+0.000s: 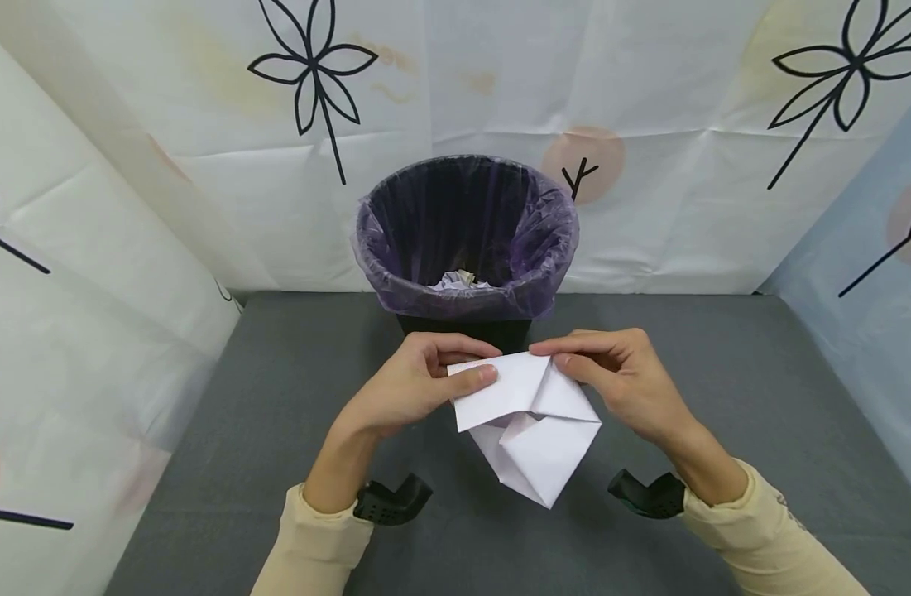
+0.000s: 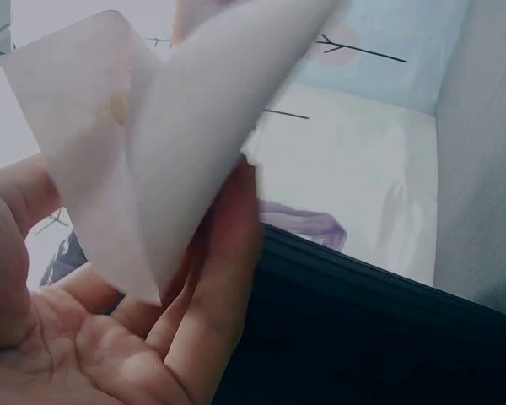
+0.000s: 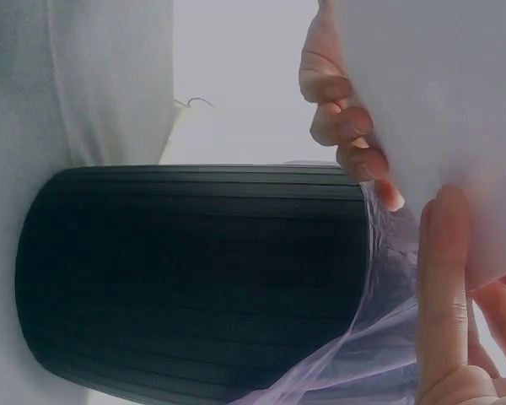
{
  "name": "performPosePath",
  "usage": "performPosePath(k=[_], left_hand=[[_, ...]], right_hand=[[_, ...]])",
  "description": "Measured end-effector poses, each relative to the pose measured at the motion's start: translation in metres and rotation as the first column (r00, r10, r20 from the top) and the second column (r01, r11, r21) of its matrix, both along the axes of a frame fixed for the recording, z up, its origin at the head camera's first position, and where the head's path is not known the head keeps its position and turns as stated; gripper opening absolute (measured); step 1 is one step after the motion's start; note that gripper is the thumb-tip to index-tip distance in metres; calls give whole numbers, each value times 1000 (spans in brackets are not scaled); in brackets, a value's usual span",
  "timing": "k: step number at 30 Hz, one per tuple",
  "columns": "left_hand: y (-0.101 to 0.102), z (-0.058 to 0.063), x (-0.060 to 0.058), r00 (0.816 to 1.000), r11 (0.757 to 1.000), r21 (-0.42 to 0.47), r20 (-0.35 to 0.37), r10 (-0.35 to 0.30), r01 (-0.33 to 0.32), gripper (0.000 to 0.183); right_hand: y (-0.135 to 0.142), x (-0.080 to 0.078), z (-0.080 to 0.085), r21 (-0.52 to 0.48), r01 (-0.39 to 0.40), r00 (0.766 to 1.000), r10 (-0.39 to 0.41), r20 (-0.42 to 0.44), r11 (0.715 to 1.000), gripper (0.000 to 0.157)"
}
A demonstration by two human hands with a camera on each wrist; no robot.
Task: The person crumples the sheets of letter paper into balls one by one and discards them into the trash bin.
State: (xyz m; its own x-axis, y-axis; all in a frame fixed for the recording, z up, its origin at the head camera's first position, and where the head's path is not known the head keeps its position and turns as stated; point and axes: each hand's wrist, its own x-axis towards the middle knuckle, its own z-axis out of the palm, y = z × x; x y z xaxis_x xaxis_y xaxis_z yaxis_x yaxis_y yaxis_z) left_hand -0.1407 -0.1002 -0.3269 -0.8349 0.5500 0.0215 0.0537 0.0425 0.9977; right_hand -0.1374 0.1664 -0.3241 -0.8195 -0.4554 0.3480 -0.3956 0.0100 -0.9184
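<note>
A folded sheet of white paper (image 1: 552, 451) is held up between both hands, its flaps overlapping and one loose corner pointing down toward the person. My left hand (image 1: 414, 377) pinches its left upper edge, thumb on the near face and fingers behind. At the top right edge my right hand (image 1: 622, 377) pinches the paper between thumb and forefinger. In the left wrist view the paper (image 2: 194, 126) stands over the open palm side of the left hand (image 2: 126, 337). The right wrist view shows the paper's back (image 3: 438, 101) with fingers of both hands against it.
Just beyond the hands stands a black trash bin (image 3: 194, 278) lined with a purple plastic bag (image 1: 455, 302). Crumpled paper (image 1: 458, 281) lies inside it. A dark grey table (image 1: 291, 430) carries the bin, and white patterned cloth (image 1: 649, 91) hangs behind.
</note>
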Motion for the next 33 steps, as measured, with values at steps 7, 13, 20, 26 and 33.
performPosePath(k=[7, 13, 20, 26, 33], left_hand=[[9, 0, 4, 988, 992, 20, -91, 123, -122, 26], [15, -2, 5, 977, 981, 48, -100, 190, -186, 24], [15, -1, 8, 983, 988, 22, -96, 156, -155, 27], [19, 4, 10, 977, 992, -35, -176, 116, -124, 27], [16, 2, 9, 986, 984, -63, -29, 163, -165, 53]], right_hand=[[-1, 1, -1, 6, 1, 999, -1, 35, 1000, 22], [0, 1, -2, 38, 66, 996, -68, 56, 997, 19], [4, 0, -1, 75, 14, 992, -23, 123, 997, 14], [8, -5, -2, 134, -144, 985, 130, 110, 980, 18], [9, -4, -3, 98, -65, 995, 57, 78, 993, 14]])
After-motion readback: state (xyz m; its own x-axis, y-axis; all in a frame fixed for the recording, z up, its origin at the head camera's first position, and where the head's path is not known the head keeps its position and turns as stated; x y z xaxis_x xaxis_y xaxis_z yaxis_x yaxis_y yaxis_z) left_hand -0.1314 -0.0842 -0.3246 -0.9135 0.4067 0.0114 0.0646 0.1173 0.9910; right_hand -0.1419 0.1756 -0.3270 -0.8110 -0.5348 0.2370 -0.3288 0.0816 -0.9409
